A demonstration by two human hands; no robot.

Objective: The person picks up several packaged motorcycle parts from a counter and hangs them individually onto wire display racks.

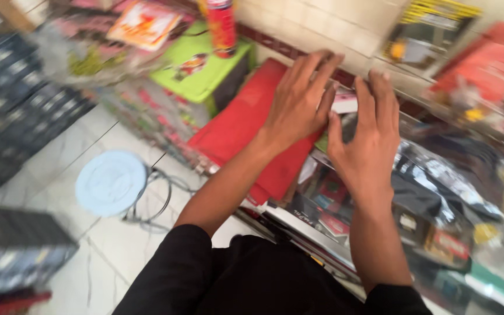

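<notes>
My left hand (300,100) lies flat, fingers spread, on a red flat pack (246,125) that rests on top of a glass display counter (345,233). My right hand (368,137) hovers just beside it, fingers apart, over the counter glass near a small white and pink item (345,102). Neither hand closes around anything. The picture is blurred by motion. My black sleeves fill the bottom of the view.
A green box (202,67) with a red tube can (221,26) on it stands behind the red pack. A pale blue round stool (111,182) and loose cables (156,201) are on the tiled floor. Dark crates (13,111) stack at left. Packaged goods (438,186) crowd the counter.
</notes>
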